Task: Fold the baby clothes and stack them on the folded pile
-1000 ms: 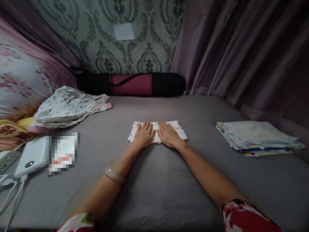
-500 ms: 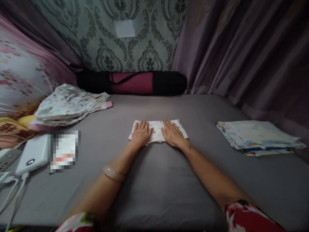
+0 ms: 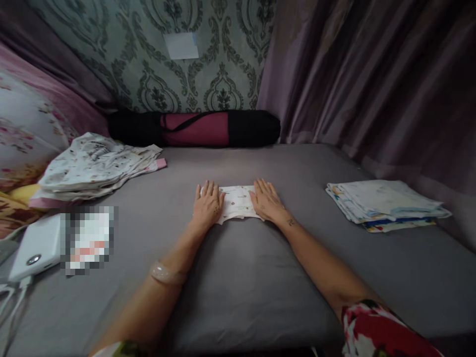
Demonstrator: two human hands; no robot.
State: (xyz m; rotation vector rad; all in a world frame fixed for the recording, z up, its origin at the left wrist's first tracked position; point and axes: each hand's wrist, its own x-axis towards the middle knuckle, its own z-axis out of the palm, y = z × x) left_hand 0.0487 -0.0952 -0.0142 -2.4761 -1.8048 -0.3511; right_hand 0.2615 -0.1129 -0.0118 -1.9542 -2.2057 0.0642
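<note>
A small folded white cloth (image 3: 239,202) with a tiny printed pattern lies flat on the grey sheet (image 3: 238,267), in the middle of the view. My left hand (image 3: 208,204) rests palm down over its left end, fingers stretched forward and slightly apart. Over the right end lies my right hand (image 3: 267,201), also palm down with its fingers extended. The cloth's middle shows between the two hands; both its ends are partly hidden under them. Neither hand grasps anything.
At the left is a loose heap of white patterned clothes (image 3: 92,163); nearer stand a white power bank (image 3: 39,248) with cables and a blurred-out packet (image 3: 91,240). Folded clothes (image 3: 386,203) are stacked at the right. A black and maroon bag (image 3: 197,129) lies along the wall.
My hands have moved slightly apart, outward over the cloth's two ends, and more of its middle shows. The camera view has shifted a little to the right.
</note>
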